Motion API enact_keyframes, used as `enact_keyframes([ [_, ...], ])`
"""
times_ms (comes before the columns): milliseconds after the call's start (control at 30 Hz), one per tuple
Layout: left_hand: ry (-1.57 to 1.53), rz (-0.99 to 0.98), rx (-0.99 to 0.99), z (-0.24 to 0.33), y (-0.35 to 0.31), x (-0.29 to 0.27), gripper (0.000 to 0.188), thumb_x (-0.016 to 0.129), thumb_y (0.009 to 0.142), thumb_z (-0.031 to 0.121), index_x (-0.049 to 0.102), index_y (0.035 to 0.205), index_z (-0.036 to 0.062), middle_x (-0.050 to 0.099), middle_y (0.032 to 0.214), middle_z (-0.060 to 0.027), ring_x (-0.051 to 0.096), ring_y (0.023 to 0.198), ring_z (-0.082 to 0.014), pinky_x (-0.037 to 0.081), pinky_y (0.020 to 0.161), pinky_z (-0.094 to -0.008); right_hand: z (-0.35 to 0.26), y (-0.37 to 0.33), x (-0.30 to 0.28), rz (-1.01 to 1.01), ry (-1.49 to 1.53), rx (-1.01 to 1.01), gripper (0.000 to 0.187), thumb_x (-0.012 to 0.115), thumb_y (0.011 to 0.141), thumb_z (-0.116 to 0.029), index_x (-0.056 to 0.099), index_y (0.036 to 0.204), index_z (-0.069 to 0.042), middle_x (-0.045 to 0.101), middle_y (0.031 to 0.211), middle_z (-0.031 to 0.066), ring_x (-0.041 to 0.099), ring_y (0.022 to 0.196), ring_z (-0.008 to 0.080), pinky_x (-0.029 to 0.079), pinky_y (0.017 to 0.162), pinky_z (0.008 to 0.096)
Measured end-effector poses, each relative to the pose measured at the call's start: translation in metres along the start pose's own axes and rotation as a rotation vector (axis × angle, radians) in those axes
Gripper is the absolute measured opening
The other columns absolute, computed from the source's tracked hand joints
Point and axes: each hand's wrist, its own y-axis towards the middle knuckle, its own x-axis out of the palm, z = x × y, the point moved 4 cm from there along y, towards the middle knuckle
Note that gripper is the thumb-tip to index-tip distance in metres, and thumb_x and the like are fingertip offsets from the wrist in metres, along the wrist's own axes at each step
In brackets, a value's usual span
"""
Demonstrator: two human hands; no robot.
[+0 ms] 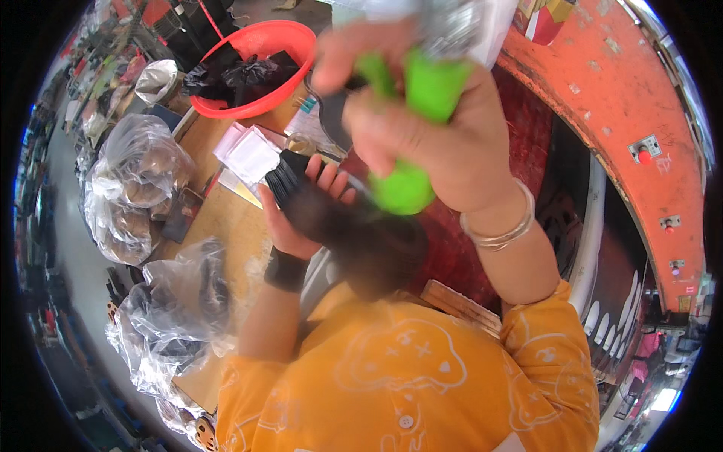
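Note:
My left hand [290,226] is closed around a stack of thin black strips or sheets [282,179] in front of my chest, its fingers curled up along their edge. My right hand [444,151] is raised to the right and closer to the camera, wrapped around a bright green handled thing [407,188]. Motion smears this thing. A clear, shiny part [452,26] shows at its far end, and its exact kind cannot be made out. A dark blurred shape [369,241] between my hands hides part of the black stack.
A wooden table [215,222] lies to the left, with pink and white papers [248,154] and a tape roll [300,145]. Behind stands a red basin [297,45] holding black plastic. Clear plastic bags [139,162] line the left edge. An orange machine [602,98] with red buttons curves along the right.

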Motion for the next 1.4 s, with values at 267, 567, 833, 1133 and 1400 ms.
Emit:
enact_keyframes([
  [267,-0.179,-0.235,0.017,-0.007,0.003,0.028,0.101,0.029,0.073,0.083,0.026,0.142,0.0079,0.025,0.147,-0.0151,0.027,0.134,-0.0323,0.020,0.110,-0.0471,0.009,0.003,0.014,0.176,0.110,-0.004,0.006,0.059,0.083,-0.007,0.060,0.087,-0.003,0.056,0.071,0.0007,0.049,0.057,0.0062,0.039,0.052,0.0200],
  [567,0.306,0.233,0.142,-0.004,0.001,0.012,0.080,0.033,0.087,0.065,0.022,0.143,0.0085,0.030,0.146,-0.0126,0.031,0.133,-0.0296,0.024,0.109,-0.0469,0.002,-0.004,0.054,-0.092,-0.036,-0.147,0.012,0.063,0.080,-0.012,0.058,0.086,-0.003,0.058,0.067,0.0032,0.055,0.060,0.0103,0.044,0.056,0.0250],
  [833,0.226,0.031,-0.044,-0.019,-0.006,0.029,0.045,0.058,0.086,0.045,0.046,0.112,0.0102,0.057,0.096,-0.0063,0.052,0.111,-0.0348,0.034,0.102,-0.0506,0.007,-0.034,-0.076,0.298,-1.336,-0.060,0.060,0.065,0.081,-0.021,0.040,0.131,0.001,0.050,0.123,0.0166,0.051,0.110,0.0224,0.039,0.094,0.0329],
  [1133,0.473,-0.506,-0.330,-0.069,0.011,0.126,0.026,0.068,0.074,0.022,0.057,0.081,0.0001,0.059,0.071,-0.0104,0.059,0.072,-0.0215,0.047,0.072,-0.0343,0.100,-0.111,-0.038,-0.337,0.351,0.566,0.064,0.065,0.077,-0.012,0.035,0.132,-0.001,0.046,0.127,0.0125,0.042,0.118,0.0170,0.031,0.101,0.0308],
  [1400,0.849,-0.456,-0.254,-0.033,0.009,0.109,0.050,0.076,0.071,0.029,0.057,0.106,-0.0021,0.062,0.098,-0.0073,0.058,0.092,-0.0178,0.045,0.084,-0.0316,0.050,-0.122,-0.042,0.065,-0.060,0.597,0.041,0.069,0.067,-0.006,0.056,0.105,0.001,0.064,0.089,0.0065,0.060,0.080,0.0119,0.047,0.070,0.0233],
])
